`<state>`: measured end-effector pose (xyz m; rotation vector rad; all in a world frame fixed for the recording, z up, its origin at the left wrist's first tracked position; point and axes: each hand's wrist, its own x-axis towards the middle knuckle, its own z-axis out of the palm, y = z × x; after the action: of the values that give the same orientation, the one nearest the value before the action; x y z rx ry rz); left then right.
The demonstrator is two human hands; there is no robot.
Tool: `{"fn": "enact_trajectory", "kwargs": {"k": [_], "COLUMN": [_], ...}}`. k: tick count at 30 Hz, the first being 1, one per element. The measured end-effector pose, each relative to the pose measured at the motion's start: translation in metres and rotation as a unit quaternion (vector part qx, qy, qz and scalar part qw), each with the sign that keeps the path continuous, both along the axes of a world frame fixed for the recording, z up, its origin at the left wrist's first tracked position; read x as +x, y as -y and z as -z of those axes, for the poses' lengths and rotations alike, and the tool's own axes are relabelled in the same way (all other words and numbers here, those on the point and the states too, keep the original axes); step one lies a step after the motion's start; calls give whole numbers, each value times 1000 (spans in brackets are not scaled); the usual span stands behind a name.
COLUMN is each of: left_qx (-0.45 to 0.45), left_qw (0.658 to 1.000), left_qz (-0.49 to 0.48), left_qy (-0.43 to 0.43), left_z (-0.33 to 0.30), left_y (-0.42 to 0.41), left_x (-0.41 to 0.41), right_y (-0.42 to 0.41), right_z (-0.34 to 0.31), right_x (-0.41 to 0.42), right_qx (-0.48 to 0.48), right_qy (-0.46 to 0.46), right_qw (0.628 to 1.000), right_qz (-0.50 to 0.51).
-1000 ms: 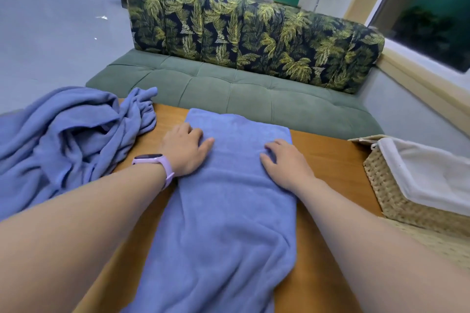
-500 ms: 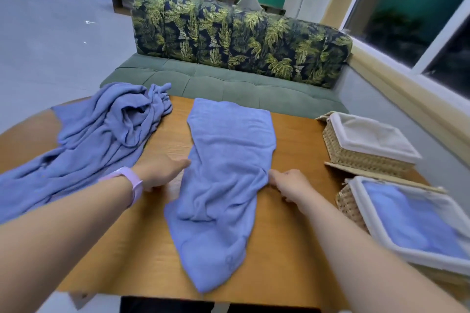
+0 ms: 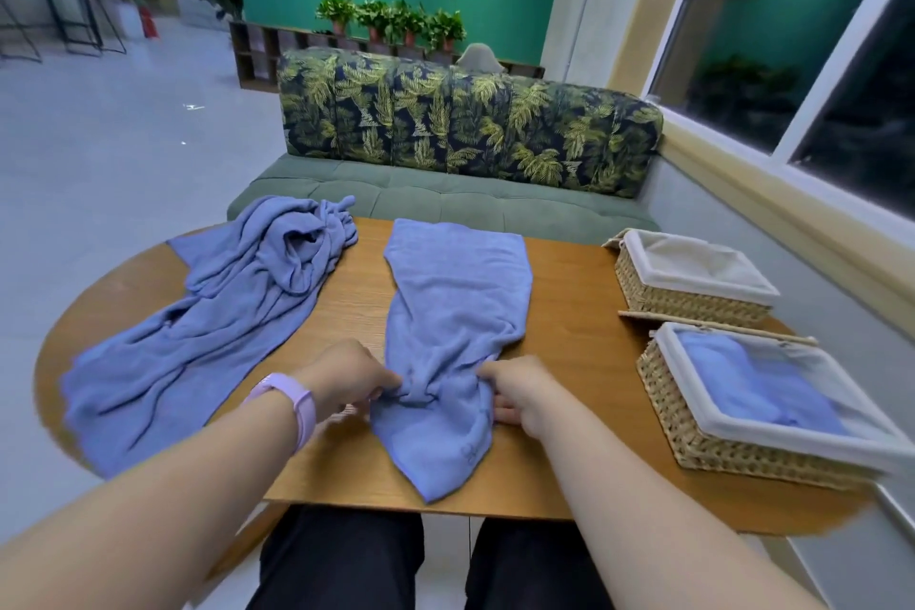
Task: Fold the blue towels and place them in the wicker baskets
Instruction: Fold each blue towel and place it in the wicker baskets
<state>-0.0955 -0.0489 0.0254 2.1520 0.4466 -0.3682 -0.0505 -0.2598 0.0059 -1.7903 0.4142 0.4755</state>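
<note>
Grip of left hand and right hand: both pinched on bunched blue towel, near worktop edge.

Beyond my round wooden counter I see a green sofa with leaf-print backrest, potted green plants behind it.

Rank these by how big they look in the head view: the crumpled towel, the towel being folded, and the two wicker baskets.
1. crumpled towel
2. towel being folded, somewhat smaller
3. near basket, holding a blue towel
4. far basket, though only distance may make it look smaller; the two may match.
</note>
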Motion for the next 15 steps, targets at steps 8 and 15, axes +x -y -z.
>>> {"fn": "enact_trajectory", "kwargs": {"k": [8,15], "left_qx": [-53,-110], "left_qw": [996,990], "left_qz": [-71,-83], "left_qy": [-2,-36], "left_z": [-2,7], "left_y": [-4,-1], "left_x": [-22,-47], "right_y": [4,9], "right_z": [9,2], "right_x": [-25,-38], "right_qx": [147,45], "right_qy": [-40,-3], "right_qw": [988,999], "right_qz": [41,21]}}
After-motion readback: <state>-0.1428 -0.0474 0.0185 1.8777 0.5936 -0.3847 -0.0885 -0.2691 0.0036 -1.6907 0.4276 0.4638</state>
